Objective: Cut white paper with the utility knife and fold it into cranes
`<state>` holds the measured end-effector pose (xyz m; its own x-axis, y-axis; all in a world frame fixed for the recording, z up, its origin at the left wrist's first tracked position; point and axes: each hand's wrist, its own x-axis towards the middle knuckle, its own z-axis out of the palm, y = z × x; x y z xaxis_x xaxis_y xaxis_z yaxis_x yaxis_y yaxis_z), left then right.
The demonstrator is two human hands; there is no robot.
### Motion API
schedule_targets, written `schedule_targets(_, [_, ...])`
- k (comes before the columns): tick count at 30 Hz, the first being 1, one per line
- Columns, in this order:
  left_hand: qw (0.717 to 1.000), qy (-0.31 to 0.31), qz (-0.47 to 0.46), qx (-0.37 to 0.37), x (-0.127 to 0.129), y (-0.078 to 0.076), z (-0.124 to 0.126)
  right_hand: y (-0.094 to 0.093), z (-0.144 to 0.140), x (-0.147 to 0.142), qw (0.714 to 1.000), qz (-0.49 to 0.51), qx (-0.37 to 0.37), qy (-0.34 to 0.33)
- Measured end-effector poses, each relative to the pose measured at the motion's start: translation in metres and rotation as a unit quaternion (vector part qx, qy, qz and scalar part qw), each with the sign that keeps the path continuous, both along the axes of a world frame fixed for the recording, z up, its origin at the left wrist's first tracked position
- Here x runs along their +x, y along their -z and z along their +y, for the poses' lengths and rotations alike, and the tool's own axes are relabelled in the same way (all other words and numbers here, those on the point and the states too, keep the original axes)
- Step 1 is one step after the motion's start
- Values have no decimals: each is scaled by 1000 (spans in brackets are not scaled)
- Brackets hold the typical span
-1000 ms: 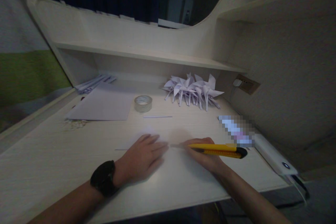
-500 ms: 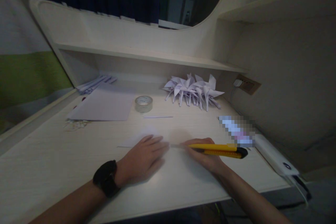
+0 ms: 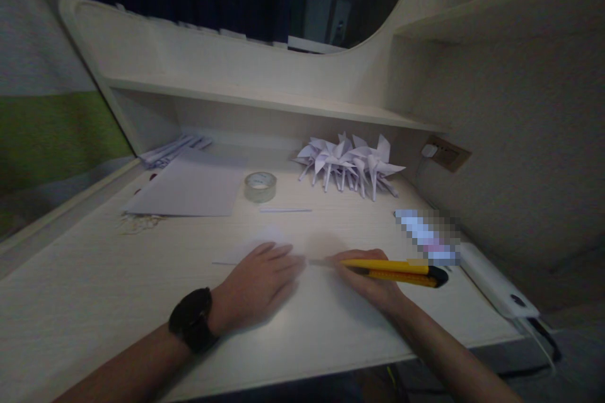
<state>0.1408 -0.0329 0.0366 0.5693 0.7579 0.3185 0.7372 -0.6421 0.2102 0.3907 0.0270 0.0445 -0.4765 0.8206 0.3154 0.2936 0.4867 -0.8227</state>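
Unmoved: slim yellow knife, black-capped.

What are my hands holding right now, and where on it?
Right hand grips the yellow utility knife near its blade end. Left hand holds nothing; it presses flat on the paper.

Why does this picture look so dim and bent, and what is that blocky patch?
Head view: light is weak, so the desk looks grey and the hands cast only soft shadows; the wide lens curves the shelf at the edges; a patch right of the yellow knife is pixelated, hiding what lies there.
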Motion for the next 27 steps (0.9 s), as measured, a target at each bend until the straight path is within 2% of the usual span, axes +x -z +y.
schedule_targets(3, [1000, -4, -1, 3, 0, 2, -1, 0, 0, -1, 1000, 0, 11, 17])
schedule_targets(9, [1000, 3, -2, -2, 1, 4, -1, 1, -1, -2, 1000, 19, 14, 3])
schedule_targets(16, [1000, -20, 8, -4, 2, 2, -3, 2, -2, -1, 1000, 17, 14, 5])
schedule_targets(22, [1000, -9, 19, -1, 3, 3, -3, 0, -1, -1, 1000, 17, 10, -4])
schedule_targets(27, [999, -29, 20, -5, 2, 5, -2, 0, -2, 0, 1000, 9, 23, -1])
